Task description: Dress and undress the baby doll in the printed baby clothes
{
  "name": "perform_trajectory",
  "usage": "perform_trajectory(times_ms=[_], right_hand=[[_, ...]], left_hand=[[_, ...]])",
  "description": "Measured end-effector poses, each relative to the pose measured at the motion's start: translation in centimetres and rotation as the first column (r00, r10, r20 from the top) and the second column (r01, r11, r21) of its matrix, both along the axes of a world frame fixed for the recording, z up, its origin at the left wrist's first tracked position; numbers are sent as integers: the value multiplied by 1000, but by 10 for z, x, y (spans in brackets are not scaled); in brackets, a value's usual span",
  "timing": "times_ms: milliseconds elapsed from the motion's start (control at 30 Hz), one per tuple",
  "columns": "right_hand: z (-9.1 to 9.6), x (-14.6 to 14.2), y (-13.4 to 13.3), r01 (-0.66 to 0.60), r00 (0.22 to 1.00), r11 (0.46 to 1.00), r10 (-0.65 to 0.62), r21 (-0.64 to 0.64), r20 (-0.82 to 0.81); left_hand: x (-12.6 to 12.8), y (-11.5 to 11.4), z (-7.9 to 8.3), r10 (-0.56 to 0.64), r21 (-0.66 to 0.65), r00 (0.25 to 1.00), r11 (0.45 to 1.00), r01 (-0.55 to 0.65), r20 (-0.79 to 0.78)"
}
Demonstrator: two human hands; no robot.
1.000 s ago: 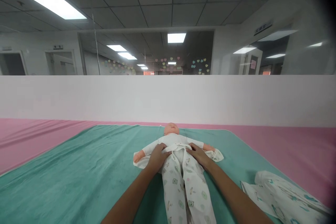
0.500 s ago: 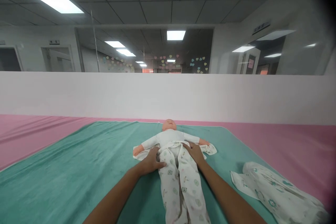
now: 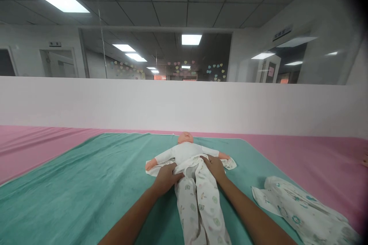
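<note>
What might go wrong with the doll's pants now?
The patterned pants might end up crooked: the left hand sits a bit lower at the waist than the right hand. The loose cloth spread under the doll's arms could get caught in the waistband. And a hard tug could slide the doll, since it just lies on the green sheet.

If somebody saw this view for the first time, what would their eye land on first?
Most likely the doll, lying face up with arms spread at the middle of the green sheet. Next, the left hand and right hand on either side of its printed trousers, at the waist. Then perhaps the white printed bundle at lower right.
</note>
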State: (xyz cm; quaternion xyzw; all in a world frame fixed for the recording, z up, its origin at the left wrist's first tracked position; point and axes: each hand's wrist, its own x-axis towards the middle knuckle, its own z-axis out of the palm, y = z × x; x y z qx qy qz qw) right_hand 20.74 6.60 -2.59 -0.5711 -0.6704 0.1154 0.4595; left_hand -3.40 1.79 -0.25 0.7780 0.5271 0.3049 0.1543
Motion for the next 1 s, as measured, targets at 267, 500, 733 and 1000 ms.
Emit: perform_trajectory(times_ms=[267,500,733,1000], right_hand=[[8,-2,-22,-61,991,996,52,-71,-120],[13,15,-67,-384,915,893,334,-236,-225],[19,10,-83,-385,922,918,386,-98,-8],[7,6,-91,-238,969,969,242,-70,43]], left_hand=[[7,-9,4,15,-89,974,996,6,227],[-13,-27,-4,-88,-257,980,957,134,181],[-20,-45,1,-330,-218,928,906,363,173],[-13,-51,3,-230,-148,969,959,241,91]])
